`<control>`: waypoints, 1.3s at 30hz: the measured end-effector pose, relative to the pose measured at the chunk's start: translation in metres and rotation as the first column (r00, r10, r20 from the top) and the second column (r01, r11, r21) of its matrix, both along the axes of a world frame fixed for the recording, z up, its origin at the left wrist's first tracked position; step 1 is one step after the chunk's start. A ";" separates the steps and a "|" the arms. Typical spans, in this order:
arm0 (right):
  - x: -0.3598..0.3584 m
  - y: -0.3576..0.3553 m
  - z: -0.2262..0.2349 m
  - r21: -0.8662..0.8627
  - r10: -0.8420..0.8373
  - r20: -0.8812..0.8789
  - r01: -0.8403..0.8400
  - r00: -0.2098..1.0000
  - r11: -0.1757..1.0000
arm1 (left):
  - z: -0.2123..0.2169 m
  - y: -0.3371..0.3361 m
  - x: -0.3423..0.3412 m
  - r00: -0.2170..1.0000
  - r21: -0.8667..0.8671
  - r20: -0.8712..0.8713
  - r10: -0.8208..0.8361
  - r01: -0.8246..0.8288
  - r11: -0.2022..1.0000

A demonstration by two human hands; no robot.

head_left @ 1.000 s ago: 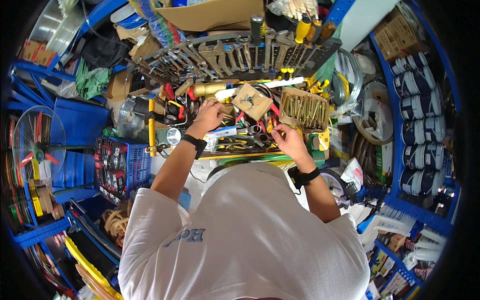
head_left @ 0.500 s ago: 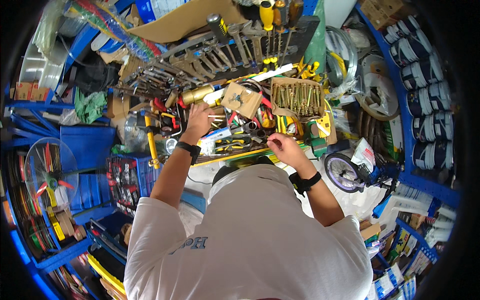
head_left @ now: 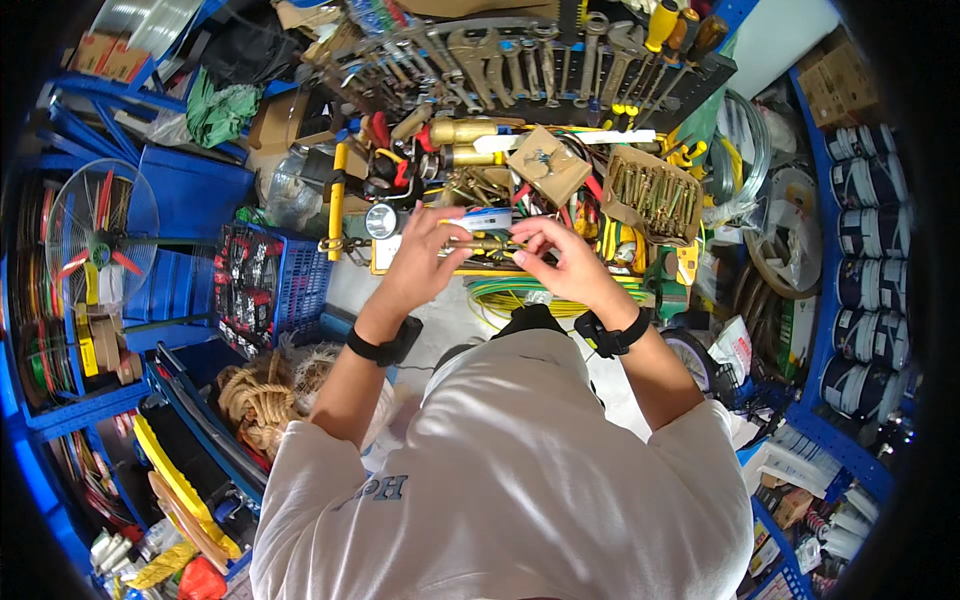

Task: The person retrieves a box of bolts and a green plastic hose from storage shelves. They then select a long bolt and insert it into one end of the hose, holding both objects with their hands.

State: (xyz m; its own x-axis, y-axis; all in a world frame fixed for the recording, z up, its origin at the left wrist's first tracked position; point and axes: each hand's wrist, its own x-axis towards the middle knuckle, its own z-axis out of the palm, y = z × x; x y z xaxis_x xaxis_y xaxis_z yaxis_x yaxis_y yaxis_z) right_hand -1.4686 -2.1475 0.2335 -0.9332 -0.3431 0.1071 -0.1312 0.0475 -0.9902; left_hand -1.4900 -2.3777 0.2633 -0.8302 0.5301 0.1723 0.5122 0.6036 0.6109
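My left hand (head_left: 418,265) and my right hand (head_left: 568,262) meet over the front of the cluttered tool bench. Between their fingertips lies a long brass-coloured bolt (head_left: 487,244), held level with one hand at each end. Just beyond it is a blue-and-white box (head_left: 487,220). Loose brass-coloured bolts (head_left: 478,188) lie in a heap behind that box. To the right, an open cardboard box (head_left: 612,203) holds several similar bolts. A small square of cardboard (head_left: 549,166) with little dark pieces on it sits between the heap and this box.
Wrenches (head_left: 545,70) and screwdrivers (head_left: 660,28) stand in a rack along the back. A flashlight (head_left: 382,221) and a yellow-handled tool (head_left: 337,200) are at the left end. Green-yellow cable (head_left: 510,300) hangs at the front edge. A fan (head_left: 103,240) stands far left.
My left hand has drawn back from among the tools, and my right hand has come in to meet it. A bolt is now between them. The whole view has shifted, with the bench further right.
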 end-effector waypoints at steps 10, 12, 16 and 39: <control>0.078 -0.104 0.006 0.027 0.138 -0.014 -0.138 0.990 0.990 | -0.008 -0.085 0.127 0.976 0.174 0.071 0.207 -0.216 0.961; 0.090 -0.120 0.015 0.118 0.189 -0.108 -0.176 0.976 0.977 | -0.006 -0.101 0.153 0.958 0.203 0.057 0.280 -0.286 0.936; 0.110 -0.141 0.025 0.158 0.227 -0.110 -0.209 0.968 0.965 | -0.002 -0.124 0.191 0.957 0.307 0.048 0.287 -0.287 0.907; 0.164 -0.105 0.035 0.010 -0.027 0.022 0.027 0.999 1.000 | 0.015 -0.118 0.220 0.977 0.529 -0.009 0.211 -0.175 0.830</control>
